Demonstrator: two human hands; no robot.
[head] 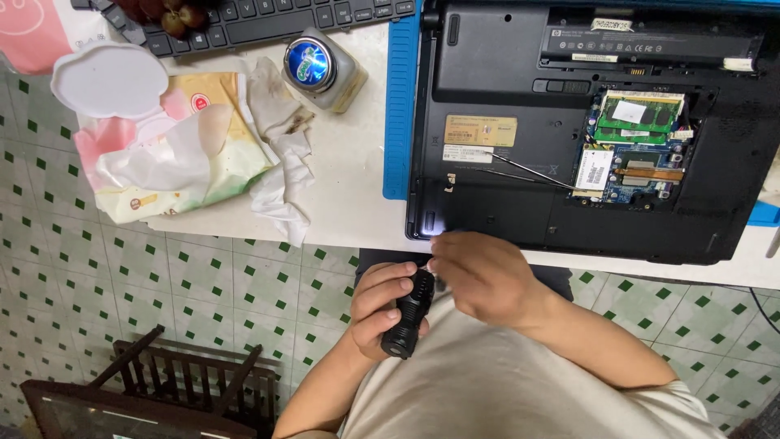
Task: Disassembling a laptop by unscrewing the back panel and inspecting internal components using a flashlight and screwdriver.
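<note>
- left hand (380,307) is wrapped shut around a short black ribbed metal flashlight (410,313), held off the near edge of the white bench (349,195).
- right hand (479,272), fingers curled, pinches its front end.
- it looks stiff, fairly heavy and grippy; hold it by the barrel.

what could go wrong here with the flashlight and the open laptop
The left hand holds the black flashlight off the table edge over the lap while the right hand works at its front end; a small part could drop to the tiled floor. The laptop lies with its circuit boards bare and loose wires, easy to snag.
</note>
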